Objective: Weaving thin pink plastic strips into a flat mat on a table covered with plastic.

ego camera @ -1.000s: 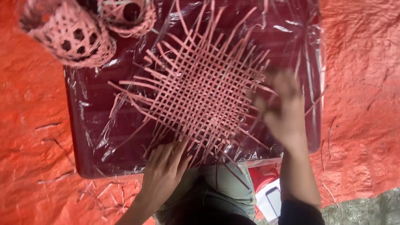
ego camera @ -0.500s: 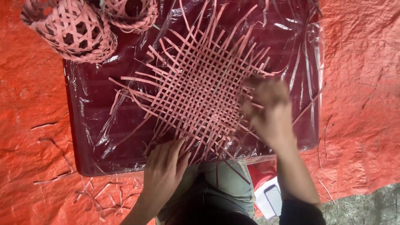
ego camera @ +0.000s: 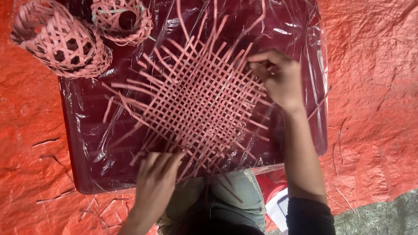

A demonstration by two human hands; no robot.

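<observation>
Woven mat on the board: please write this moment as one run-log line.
left hand: flat on woven mat near edge | right hand: pinching strip at far-right edge | two woven baskets: top left on board

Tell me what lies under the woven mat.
Under the woven strip mat lies a dark red board wrapped in clear plastic film. What the board rests on is hidden.

Flat pink open-weave strip mat, loose ends splayed, on board

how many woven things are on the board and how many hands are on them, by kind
Finished woven baskets: 2 (basket, basket)
Flat woven mat in progress: 1
Hands on the mat: 2 (left hand, right hand)
Total: 5
</observation>
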